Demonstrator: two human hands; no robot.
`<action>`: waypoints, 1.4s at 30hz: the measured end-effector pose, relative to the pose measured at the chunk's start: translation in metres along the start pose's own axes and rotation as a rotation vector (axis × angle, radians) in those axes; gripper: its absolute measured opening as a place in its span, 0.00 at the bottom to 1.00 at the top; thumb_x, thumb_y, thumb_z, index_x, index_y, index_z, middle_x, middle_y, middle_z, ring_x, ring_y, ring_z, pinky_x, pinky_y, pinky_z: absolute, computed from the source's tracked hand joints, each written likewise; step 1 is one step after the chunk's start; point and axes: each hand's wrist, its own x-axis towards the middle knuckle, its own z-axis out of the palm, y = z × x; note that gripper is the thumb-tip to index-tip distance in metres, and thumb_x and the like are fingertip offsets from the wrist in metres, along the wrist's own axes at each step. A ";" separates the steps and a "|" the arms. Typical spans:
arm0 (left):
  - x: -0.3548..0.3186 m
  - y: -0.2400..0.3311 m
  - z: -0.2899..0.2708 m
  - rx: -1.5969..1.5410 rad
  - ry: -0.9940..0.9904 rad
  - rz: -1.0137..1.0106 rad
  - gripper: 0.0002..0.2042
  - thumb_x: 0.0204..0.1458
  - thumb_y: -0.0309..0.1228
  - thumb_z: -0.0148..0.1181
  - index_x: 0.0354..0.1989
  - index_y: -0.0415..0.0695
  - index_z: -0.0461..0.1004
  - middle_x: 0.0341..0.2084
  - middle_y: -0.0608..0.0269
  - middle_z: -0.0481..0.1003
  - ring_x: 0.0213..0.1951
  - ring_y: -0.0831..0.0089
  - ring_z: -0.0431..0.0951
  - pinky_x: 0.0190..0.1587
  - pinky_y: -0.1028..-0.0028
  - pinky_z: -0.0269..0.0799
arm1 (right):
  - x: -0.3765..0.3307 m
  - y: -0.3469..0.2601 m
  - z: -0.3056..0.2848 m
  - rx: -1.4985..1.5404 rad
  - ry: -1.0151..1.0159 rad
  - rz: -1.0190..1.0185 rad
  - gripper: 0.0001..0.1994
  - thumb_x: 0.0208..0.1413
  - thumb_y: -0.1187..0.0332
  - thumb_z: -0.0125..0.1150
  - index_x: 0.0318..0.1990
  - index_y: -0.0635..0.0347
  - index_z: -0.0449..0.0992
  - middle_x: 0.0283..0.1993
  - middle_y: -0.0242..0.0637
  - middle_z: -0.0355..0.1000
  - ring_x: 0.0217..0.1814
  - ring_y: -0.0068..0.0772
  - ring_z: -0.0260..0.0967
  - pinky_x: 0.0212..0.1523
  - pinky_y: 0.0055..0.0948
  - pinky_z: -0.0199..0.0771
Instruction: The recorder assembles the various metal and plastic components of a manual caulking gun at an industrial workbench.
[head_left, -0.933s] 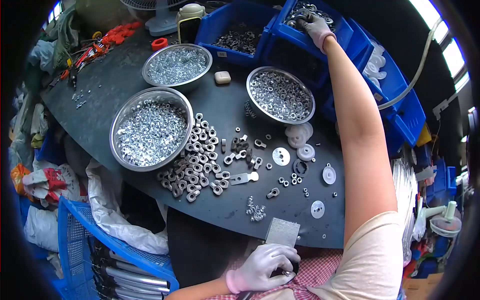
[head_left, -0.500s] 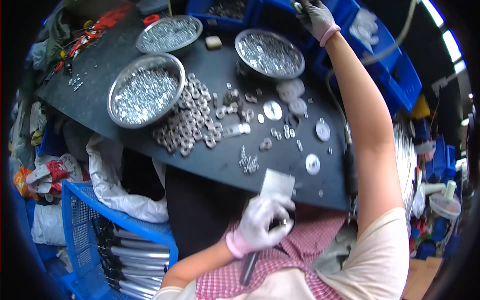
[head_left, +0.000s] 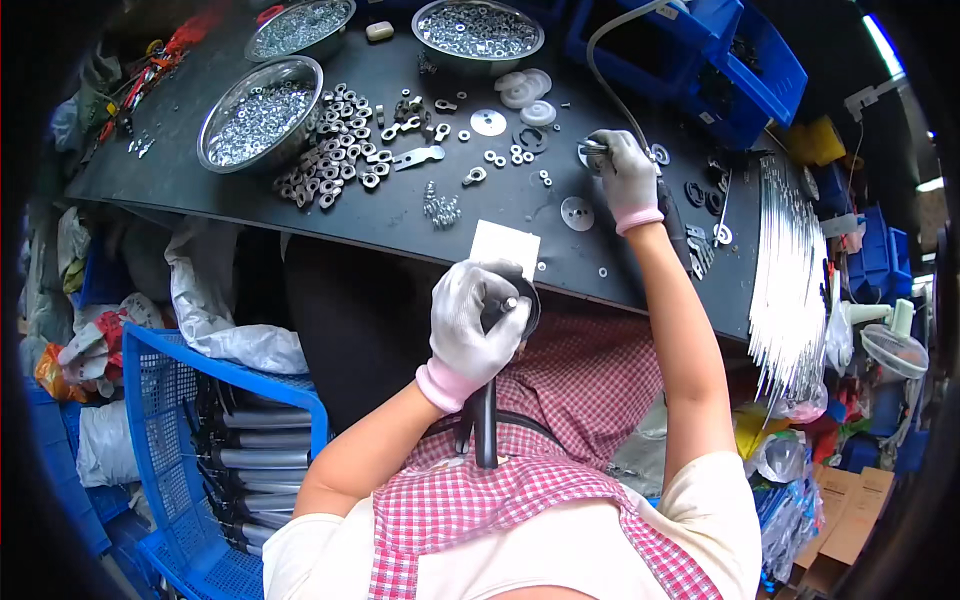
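Note:
My left hand (head_left: pixel 468 315), in a pale glove with a pink cuff, is closed around a black part with a round body and a black bar (head_left: pixel 485 430) hanging below. A pale flat plate (head_left: pixel 505 248) projects from it past the table's front edge, and a small metal pin (head_left: pixel 510 303) stands up by the thumb. Over the table, my gloved right hand (head_left: pixel 626 175) pinches small metal pieces (head_left: pixel 593 147); the fingers partly hide them. A clear plastic disc (head_left: pixel 577 213) lies just left of its wrist.
Steel bowls of small metal parts (head_left: pixel 265 115) line the far side. Metal links (head_left: pixel 330 150), screws (head_left: pixel 440 207) and white discs (head_left: pixel 522 90) lie on the dark table (head_left: pixel 390 235). Blue bins (head_left: pixel 740 70) stand far right, thin metal rods (head_left: pixel 785 270) at the right edge, a blue crate (head_left: pixel 225 365) lower left.
My right hand has come down from the blue bins to over the table, holding metal pieces. The view has shifted, and my left hand still holds the black part.

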 end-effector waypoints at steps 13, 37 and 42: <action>-0.001 -0.002 0.001 -0.035 -0.027 -0.055 0.05 0.44 0.22 0.59 0.27 0.40 0.69 0.39 0.52 0.73 0.42 0.69 0.75 0.48 0.72 0.68 | -0.023 -0.051 -0.031 -0.396 -0.481 0.136 0.16 0.48 0.70 0.58 0.46 0.49 0.78 0.48 0.34 0.73 0.56 0.39 0.68 0.53 0.40 0.69; -0.002 0.005 0.001 -0.150 -0.019 -0.155 0.05 0.44 0.21 0.59 0.28 0.41 0.69 0.42 0.53 0.73 0.41 0.72 0.74 0.46 0.72 0.70 | -0.012 -0.060 -0.029 -0.188 -0.460 0.075 0.11 0.45 0.61 0.69 0.35 0.53 0.82 0.39 0.34 0.77 0.48 0.40 0.71 0.51 0.37 0.66; 0.003 -0.003 0.002 -0.069 0.051 0.020 0.07 0.41 0.24 0.63 0.27 0.42 0.70 0.36 0.56 0.76 0.34 0.65 0.75 0.32 0.72 0.73 | -0.001 -0.064 -0.033 -0.142 -0.516 0.174 0.13 0.45 0.62 0.68 0.39 0.55 0.81 0.38 0.40 0.77 0.46 0.42 0.72 0.49 0.39 0.69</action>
